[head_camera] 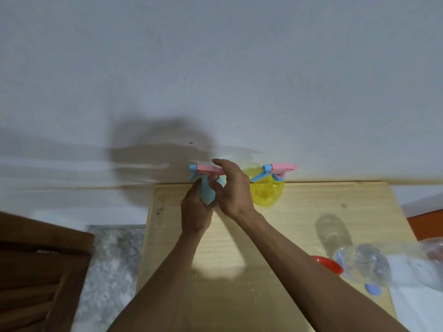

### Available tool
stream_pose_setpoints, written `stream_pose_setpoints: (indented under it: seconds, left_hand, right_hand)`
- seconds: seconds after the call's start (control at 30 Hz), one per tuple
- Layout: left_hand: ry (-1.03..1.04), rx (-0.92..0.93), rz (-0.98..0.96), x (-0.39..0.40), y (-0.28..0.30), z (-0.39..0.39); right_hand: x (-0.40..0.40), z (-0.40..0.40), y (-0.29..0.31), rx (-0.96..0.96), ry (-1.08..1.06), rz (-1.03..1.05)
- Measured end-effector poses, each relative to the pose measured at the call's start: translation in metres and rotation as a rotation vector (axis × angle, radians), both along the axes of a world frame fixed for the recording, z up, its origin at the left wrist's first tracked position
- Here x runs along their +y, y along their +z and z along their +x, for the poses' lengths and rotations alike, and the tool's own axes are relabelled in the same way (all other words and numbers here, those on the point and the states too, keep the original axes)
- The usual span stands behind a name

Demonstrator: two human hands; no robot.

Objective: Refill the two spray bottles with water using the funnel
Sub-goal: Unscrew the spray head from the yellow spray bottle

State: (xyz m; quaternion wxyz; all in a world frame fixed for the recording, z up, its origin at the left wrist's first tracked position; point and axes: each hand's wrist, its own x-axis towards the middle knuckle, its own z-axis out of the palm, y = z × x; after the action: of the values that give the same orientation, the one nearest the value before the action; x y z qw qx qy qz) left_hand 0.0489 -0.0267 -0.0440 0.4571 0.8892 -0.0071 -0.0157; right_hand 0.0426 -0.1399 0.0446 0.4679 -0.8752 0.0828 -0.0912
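A blue spray bottle point(208, 192) with a pink and blue trigger head stands at the far edge of the wooden table point(299, 226). My left hand point(195, 213) wraps around its body from the left. My right hand point(231, 190) is at its neck, fingers curled on the pink spray head. Just to the right stands a yellow spray bottle point(266, 194) with its pink head on, untouched. A red funnel point(329, 264) lies at the right, partly hidden behind a clear plastic water bottle point(362, 261).
A blue cap point(372, 289) lies near the water bottle. A white wall rises right behind the table. A dark wooden chair point(40, 267) stands at the left over a speckled floor. Water droplets dot the near part of the table.
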Motion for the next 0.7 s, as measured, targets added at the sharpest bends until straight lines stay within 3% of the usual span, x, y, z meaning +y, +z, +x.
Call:
stream_pose_setpoints:
  seconds: [0.13, 0.27, 0.43, 0.53, 0.7]
  left_hand:
    - [0.059, 0.072, 0.046, -0.006, 0.028, -0.015]
    - [0.197, 0.120, -0.014, -0.012, 0.037, -0.046]
    - [0.106, 0.139, 0.005, -0.045, 0.017, -0.075]
    - [-0.002, 0.158, -0.033, -0.076, 0.009, -0.071]
    - [-0.050, 0.219, -0.092, -0.119, 0.013, -0.046]
  right_hand:
    - [0.010, -0.034, 0.031, -0.052, -0.011, -0.006]
    - [0.004, -0.076, 0.052, -0.225, -0.005, -0.022]
    - [-0.053, -0.101, 0.053, -0.249, -0.292, 0.028]
    - [-0.097, -0.091, 0.040, -0.158, -0.392, 0.008]
    - [-0.139, -0.063, 0.021, 0.065, -0.315, 0.156]
